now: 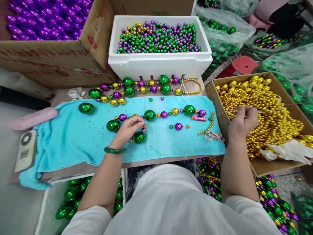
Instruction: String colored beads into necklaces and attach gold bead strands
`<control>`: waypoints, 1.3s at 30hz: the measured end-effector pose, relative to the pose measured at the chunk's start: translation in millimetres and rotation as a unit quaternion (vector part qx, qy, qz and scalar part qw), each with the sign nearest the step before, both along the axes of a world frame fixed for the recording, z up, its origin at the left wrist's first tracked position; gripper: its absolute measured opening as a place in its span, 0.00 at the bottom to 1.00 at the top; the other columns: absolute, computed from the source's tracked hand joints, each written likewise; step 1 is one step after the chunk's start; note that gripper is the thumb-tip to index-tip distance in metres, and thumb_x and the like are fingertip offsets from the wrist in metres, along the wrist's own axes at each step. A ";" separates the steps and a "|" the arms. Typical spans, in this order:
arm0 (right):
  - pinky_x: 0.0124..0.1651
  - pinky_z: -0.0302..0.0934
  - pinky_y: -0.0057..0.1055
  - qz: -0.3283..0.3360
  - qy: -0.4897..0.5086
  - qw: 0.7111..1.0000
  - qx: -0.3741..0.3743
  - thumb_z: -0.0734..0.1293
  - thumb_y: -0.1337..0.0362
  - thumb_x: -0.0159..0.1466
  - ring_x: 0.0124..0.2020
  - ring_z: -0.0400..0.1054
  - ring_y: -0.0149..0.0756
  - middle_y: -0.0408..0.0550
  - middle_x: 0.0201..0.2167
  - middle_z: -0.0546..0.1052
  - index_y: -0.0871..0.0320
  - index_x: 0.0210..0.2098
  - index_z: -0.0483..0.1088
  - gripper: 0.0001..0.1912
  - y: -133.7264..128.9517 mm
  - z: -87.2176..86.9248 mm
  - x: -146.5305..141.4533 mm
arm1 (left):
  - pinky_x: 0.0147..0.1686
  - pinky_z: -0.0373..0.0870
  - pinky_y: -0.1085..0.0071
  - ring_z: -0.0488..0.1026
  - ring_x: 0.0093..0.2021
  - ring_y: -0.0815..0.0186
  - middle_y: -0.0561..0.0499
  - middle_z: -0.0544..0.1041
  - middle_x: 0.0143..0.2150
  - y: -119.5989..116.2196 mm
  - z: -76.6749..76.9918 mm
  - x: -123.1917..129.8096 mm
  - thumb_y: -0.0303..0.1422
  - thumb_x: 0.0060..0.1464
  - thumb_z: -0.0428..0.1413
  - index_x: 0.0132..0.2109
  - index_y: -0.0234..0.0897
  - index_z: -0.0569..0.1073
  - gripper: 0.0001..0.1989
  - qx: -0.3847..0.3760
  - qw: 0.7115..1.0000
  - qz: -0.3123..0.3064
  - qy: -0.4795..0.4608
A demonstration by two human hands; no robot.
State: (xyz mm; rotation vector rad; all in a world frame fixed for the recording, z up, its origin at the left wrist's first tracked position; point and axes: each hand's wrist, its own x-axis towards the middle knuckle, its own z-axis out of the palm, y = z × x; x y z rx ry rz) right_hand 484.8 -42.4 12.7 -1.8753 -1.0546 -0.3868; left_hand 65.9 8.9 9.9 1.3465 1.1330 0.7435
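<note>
My left hand point(130, 129), a green bangle at its wrist, pinches a thin clear thread at the near end of a bead strand. Large green beads point(139, 137), purple beads point(164, 114) and gold beads point(175, 111) run along that strand on the turquoise towel point(73, 140). My right hand point(244, 123) is raised over the gold bead box, fingers closed on a thin, needle-like piece; its exact kind is unclear. A fine line reaches leftward from it. Between the hands lie a loose purple bead point(178, 126), a short gold bead chain point(210, 125) and a pink packet point(198, 118).
Behind the towel lie finished-looking bead strands point(153, 88) and a white foam box point(160, 63) of small beads. A carton point(94, 39) of purple beads stands back left. The gold bead carton point(265, 166) sits at right. A phone-like device point(25, 150) is at left.
</note>
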 end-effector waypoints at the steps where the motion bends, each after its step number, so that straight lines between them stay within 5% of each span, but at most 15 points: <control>1: 0.37 0.59 0.34 0.014 -0.028 0.999 0.014 0.58 0.60 0.64 0.32 0.68 0.37 0.51 0.29 0.73 0.59 0.31 0.67 0.11 2.8 5.8 -8.5 | 0.39 0.69 0.68 0.73 0.33 0.66 0.50 0.77 0.30 -0.9 -0.7 0.3 0.43 0.50 0.61 0.34 0.36 0.73 0.14 -0.002 1.000 0.014 -0.023; 5: 0.37 0.59 0.33 0.082 -0.072 0.992 0.059 0.59 0.62 0.65 0.34 0.68 0.35 0.50 0.30 0.73 0.60 0.32 0.67 0.10 20.0 37.3 -39.2 | 0.36 0.70 0.70 0.73 0.31 0.67 0.52 0.75 0.26 -5.0 -2.0 1.1 0.39 0.50 0.62 0.33 0.35 0.75 0.11 0.005 0.996 0.042 -0.074; 10: 0.35 0.60 0.31 0.193 0.024 0.962 0.192 0.62 0.65 0.65 0.31 0.67 0.30 0.47 0.29 0.72 0.62 0.32 0.68 0.07 35.3 88.2 -60.0 | 0.31 0.68 0.73 0.71 0.27 0.70 0.53 0.73 0.23 -9.3 -2.1 2.1 0.36 0.48 0.64 0.33 0.35 0.78 0.08 0.007 0.994 0.057 -0.097; 12: 0.31 0.59 0.28 0.289 0.120 0.931 0.190 0.61 0.66 0.66 0.27 0.66 0.27 0.46 0.30 0.72 0.60 0.32 0.67 0.07 32.5 98.2 -81.6 | 0.30 0.68 0.73 0.71 0.25 0.70 0.54 0.72 0.21 -10.5 -2.2 4.5 0.36 0.47 0.64 0.32 0.36 0.79 0.07 0.010 0.993 0.058 -0.101; 14: 0.25 0.56 0.26 0.438 0.256 0.860 0.055 0.62 0.65 0.65 0.23 0.65 0.25 0.45 0.31 0.74 0.58 0.29 0.65 0.08 26.3 92.9 -115.2 | 0.29 0.68 0.73 0.70 0.25 0.70 0.54 0.72 0.21 -11.5 -1.2 7.8 0.35 0.47 0.64 0.33 0.36 0.79 0.07 0.022 0.992 0.062 -0.110; 16: 0.23 0.57 0.25 0.530 0.365 0.753 -0.136 0.63 0.62 0.64 0.25 0.67 0.26 0.46 0.33 0.76 0.57 0.27 0.65 0.10 21.0 72.9 -152.5 | 0.28 0.68 0.74 0.70 0.24 0.71 0.54 0.73 0.22 -12.6 1.3 10.8 0.34 0.47 0.63 0.33 0.36 0.79 0.06 0.040 0.991 0.065 -0.111; 19: 0.23 0.60 0.25 0.582 0.461 0.597 -0.305 0.67 0.57 0.61 0.27 0.68 0.28 0.47 0.32 0.76 0.58 0.26 0.65 0.13 23.0 37.1 -188.3 | 0.27 0.67 0.74 0.69 0.24 0.71 0.53 0.74 0.23 -14.3 6.6 12.3 0.34 0.48 0.62 0.32 0.36 0.79 0.06 0.063 0.992 0.059 -0.094; 21: 0.23 0.61 0.24 0.591 0.498 0.542 -0.329 0.69 0.56 0.58 0.26 0.69 0.29 0.46 0.27 0.75 0.59 0.25 0.65 0.14 31.5 29.5 -188.6 | 0.27 0.67 0.74 0.69 0.24 0.71 0.54 0.73 0.22 -15.2 8.7 10.7 0.34 0.48 0.62 0.32 0.36 0.78 0.06 0.066 0.993 0.060 -0.077; 24: 0.21 0.59 0.22 0.591 0.523 0.555 -0.262 0.71 0.57 0.56 0.23 0.68 0.26 0.42 0.24 0.73 0.59 0.27 0.66 0.14 47.2 61.3 -163.6 | 0.28 0.67 0.74 0.69 0.24 0.71 0.55 0.71 0.21 -15.3 6.3 7.4 0.36 0.49 0.61 0.32 0.36 0.77 0.07 0.060 0.995 0.060 -0.045; 29: 0.13 0.46 0.20 0.586 0.493 0.620 -0.169 0.69 0.61 0.60 0.18 0.64 0.23 0.40 0.23 0.72 0.59 0.25 0.65 0.12 54.3 172.0 -129.8 | 0.27 0.65 0.73 0.67 0.24 0.70 0.55 0.70 0.22 -12.8 -8.8 10.4 0.39 0.51 0.58 0.33 0.36 0.75 0.10 0.078 0.996 0.030 0.041; 32: 0.13 0.44 0.21 0.546 0.472 0.682 -0.123 0.58 0.68 0.68 0.18 0.64 0.21 0.40 0.23 0.70 0.60 0.25 0.66 0.16 50.4 215.3 -127.1 | 0.28 0.64 0.72 0.68 0.24 0.68 0.56 0.70 0.21 -12.2 -16.6 18.7 0.41 0.53 0.55 0.33 0.37 0.75 0.12 0.099 0.986 -0.015 0.134; 35: 0.15 0.47 0.22 0.543 0.438 0.711 -0.084 0.55 0.69 0.70 0.22 0.65 0.21 0.41 0.24 0.69 0.59 0.26 0.69 0.18 48.6 226.0 -125.1 | 0.31 0.65 0.70 0.70 0.26 0.66 0.54 0.73 0.22 -11.7 -22.4 27.8 0.41 0.55 0.53 0.34 0.37 0.76 0.13 0.126 0.965 -0.065 0.219; 39: 0.20 0.52 0.25 0.585 0.296 0.753 -0.055 0.66 0.67 0.62 0.23 0.64 0.26 0.42 0.24 0.71 0.58 0.25 0.69 0.09 47.0 205.0 -121.5 | 0.40 0.69 0.66 0.75 0.37 0.60 0.48 0.81 0.35 -9.2 -23.0 36.2 0.37 0.55 0.52 0.36 0.38 0.79 0.12 0.164 0.938 -0.126 0.277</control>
